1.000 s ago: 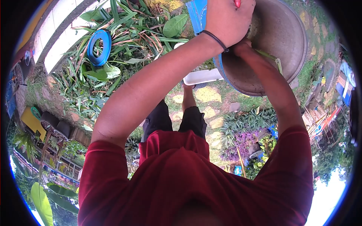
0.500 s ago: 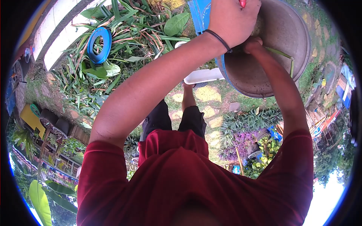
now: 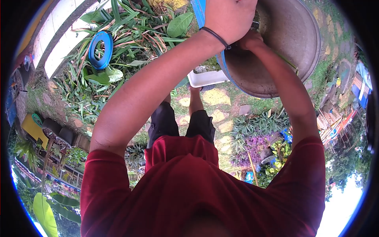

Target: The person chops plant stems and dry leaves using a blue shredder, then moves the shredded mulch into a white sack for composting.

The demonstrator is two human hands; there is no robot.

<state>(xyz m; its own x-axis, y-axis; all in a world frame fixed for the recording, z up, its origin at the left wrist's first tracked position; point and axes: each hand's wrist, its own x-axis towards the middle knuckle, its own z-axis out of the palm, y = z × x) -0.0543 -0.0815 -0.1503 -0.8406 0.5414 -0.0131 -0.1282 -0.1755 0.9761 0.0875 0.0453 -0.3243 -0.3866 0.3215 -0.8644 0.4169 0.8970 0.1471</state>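
My left hand [image 3: 230,19], with a dark band at its wrist, is closed in a fist over the near left rim of a large round bin [image 3: 294,29]. What it grips is cut off by the top edge of the view; a red end showed there a moment ago. Just below and to the right, my right hand [image 3: 250,39] reaches into the bin, closed, its fingers mostly hidden in shadow. A thin green stalk [image 3: 291,64] trails from it behind my forearm. The bin has a blue outside and a grey-brown inner wall.
Cut long leaves [image 3: 130,43] lie heaped at the left, with a blue ring [image 3: 100,50] on top. A white tray [image 3: 209,78] sits beside the bin, near my foot. Yellow-painted stones [image 3: 216,96] mark the ground. Purple plants [image 3: 252,150] grow at lower right.
Both hands have shifted a little left in view, as has the bin. The red end by my left fist has slipped nearly out of view. Less of the green stalk shows past my right forearm.
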